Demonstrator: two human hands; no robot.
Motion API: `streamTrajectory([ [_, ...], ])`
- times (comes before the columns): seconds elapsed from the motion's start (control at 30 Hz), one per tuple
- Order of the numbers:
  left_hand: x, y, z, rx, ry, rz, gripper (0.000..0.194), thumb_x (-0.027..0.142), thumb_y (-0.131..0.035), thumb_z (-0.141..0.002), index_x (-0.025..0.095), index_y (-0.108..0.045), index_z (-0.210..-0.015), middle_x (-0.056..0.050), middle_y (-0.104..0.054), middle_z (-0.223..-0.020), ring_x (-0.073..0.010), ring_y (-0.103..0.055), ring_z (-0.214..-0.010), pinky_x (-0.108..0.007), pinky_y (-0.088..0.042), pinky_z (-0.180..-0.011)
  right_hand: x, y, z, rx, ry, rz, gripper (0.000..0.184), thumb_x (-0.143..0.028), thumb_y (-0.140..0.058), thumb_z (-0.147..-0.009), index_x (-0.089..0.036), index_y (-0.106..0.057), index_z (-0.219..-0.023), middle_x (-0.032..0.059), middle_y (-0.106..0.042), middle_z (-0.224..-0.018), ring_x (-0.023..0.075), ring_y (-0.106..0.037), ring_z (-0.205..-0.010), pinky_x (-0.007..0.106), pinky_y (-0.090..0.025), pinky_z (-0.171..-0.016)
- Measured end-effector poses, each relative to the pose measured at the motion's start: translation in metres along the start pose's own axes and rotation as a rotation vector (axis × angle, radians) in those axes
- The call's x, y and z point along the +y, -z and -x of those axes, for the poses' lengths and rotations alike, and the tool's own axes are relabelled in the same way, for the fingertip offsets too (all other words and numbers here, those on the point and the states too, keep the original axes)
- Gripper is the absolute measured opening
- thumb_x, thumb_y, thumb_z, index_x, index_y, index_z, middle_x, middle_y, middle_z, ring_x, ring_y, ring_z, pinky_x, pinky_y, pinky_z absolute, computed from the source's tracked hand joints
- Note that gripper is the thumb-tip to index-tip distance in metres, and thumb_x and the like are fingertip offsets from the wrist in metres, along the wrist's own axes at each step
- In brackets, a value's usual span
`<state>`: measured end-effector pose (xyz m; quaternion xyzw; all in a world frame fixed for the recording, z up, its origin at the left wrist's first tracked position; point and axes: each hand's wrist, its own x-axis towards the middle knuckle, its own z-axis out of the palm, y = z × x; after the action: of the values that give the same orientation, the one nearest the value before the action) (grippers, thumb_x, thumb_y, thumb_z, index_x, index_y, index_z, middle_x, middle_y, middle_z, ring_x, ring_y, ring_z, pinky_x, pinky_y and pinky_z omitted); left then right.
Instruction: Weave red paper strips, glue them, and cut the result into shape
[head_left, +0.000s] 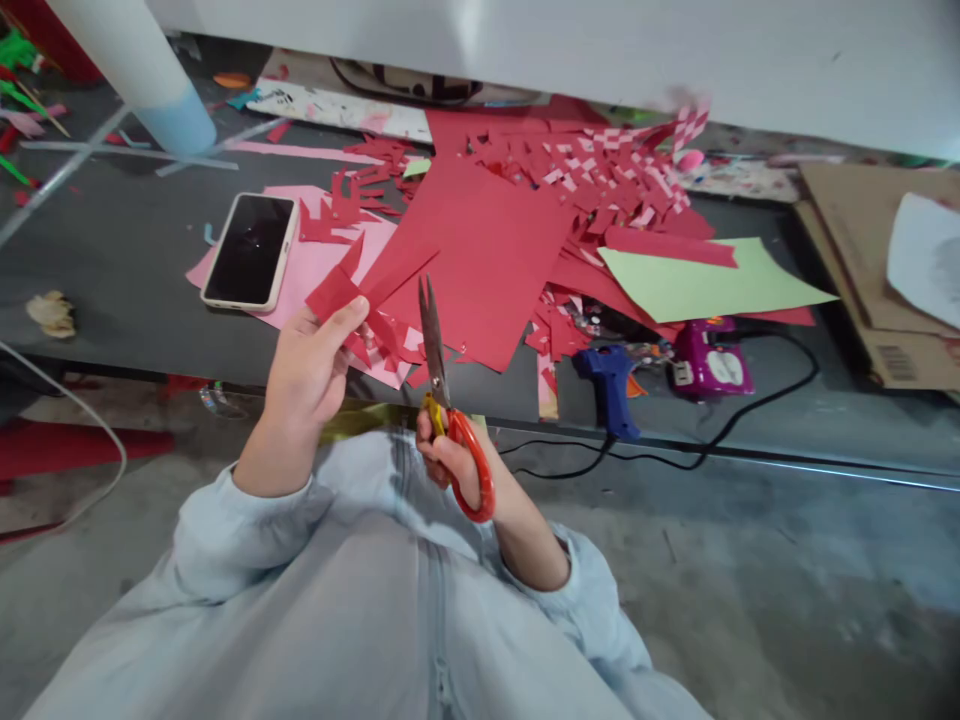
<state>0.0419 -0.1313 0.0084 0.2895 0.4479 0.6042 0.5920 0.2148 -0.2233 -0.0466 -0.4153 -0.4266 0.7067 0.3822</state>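
Note:
Between thumb and fingers, my left hand [311,365] pinches a folded piece of red paper [334,292] above the table's front edge. My right hand [456,455] grips a pair of scissors [435,345] with red and yellow handles. The blades point away from me and look nearly closed, apart from the paper in my left hand. Behind them lies a large red paper sheet [487,240]. Red scraps [352,195] and pink paper [289,250] are spread under and around my left hand.
A phone [251,250] lies to the left. Woven red-and-pink strips [615,165] pile up at the back. On the right are a green sheet [712,280], a blue glue gun [611,390], a purple box [712,360] with a black cord, and cardboard [862,250]. A white post [150,80] stands back left.

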Motion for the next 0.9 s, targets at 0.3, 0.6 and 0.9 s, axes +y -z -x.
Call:
streamTrajectory([
  [0.3, 0.000, -0.016, 0.006, -0.008, 0.005, -0.052, 0.025, 0.029, -0.085, -0.070, 0.018, -0.064, -0.063, 0.006, -0.057, -0.051, -0.0067, -0.051, -0.040, -0.019, -0.042, -0.039, 0.005, 0.005, 0.006, -0.051, 0.062, 0.176, 0.046, -0.066, -0.061, -0.086, -0.023, -0.051, -0.096, -0.0032, -0.043, -0.075, 0.0097, -0.037, -0.060, 0.022, -0.036, -0.049],
  [0.6, -0.010, -0.021, 0.011, -0.059, -0.029, -0.082, 0.028, 0.038, -0.087, -0.070, 0.018, -0.067, -0.070, 0.004, -0.061, -0.056, -0.0074, -0.052, -0.041, -0.021, -0.043, -0.042, 0.005, 0.004, 0.006, -0.029, 0.065, 0.139, 0.048, -0.069, -0.062, -0.084, -0.023, -0.052, -0.097, -0.0030, -0.045, -0.075, 0.0097, -0.036, -0.058, 0.022, -0.035, -0.048],
  [0.9, -0.015, -0.022, 0.016, -0.070, -0.022, -0.114, 0.028, 0.039, -0.087, -0.069, 0.018, -0.069, -0.071, 0.003, -0.065, -0.060, -0.0105, -0.062, -0.055, -0.024, -0.052, -0.057, 0.002, 0.002, 0.003, 0.034, 0.015, 0.084, 0.051, -0.073, -0.057, -0.085, -0.023, -0.051, -0.092, -0.0027, -0.043, -0.075, 0.0094, -0.032, -0.057, 0.023, -0.032, -0.047],
])
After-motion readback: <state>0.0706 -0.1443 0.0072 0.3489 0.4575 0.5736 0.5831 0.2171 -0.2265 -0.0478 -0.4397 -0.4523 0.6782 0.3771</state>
